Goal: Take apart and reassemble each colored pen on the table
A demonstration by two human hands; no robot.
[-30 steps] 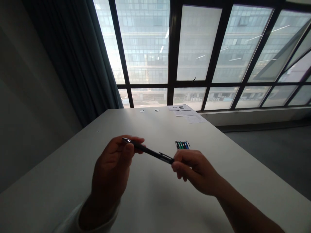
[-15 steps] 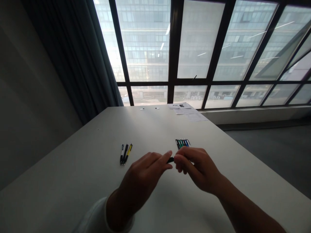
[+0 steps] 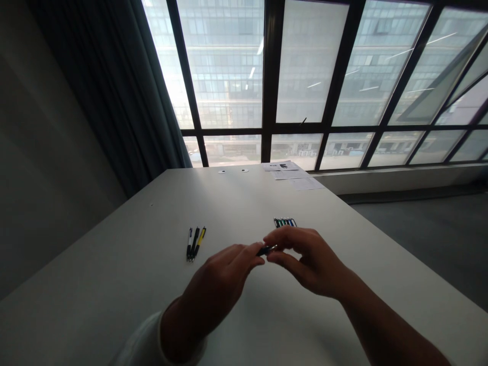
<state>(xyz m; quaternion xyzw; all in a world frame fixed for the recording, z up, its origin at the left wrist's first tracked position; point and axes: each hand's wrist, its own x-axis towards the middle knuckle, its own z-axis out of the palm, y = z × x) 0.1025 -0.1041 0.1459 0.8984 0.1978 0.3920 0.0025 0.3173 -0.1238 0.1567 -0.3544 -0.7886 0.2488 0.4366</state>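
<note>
Currently, a dark pen [image 3: 267, 250], mostly hidden, is held over the counter [image 3: 125, 254] between both hands. The right hand [image 3: 308, 262] pinches it between thumb and fingers, while the left hand [image 3: 224, 277] closes on its other end. Three pens [image 3: 195, 243] lie grouped to the left, and a tight row of coloured pens [image 3: 284, 222] lies just beyond the right hand.

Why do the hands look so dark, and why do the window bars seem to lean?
In the head view, the bright window overpowers the camera and washes out the glass beside the curtain, so the left hand and right hand fall into shadow. In the same view, a wide lens likely makes the window bars lean and stretches the table.
</note>
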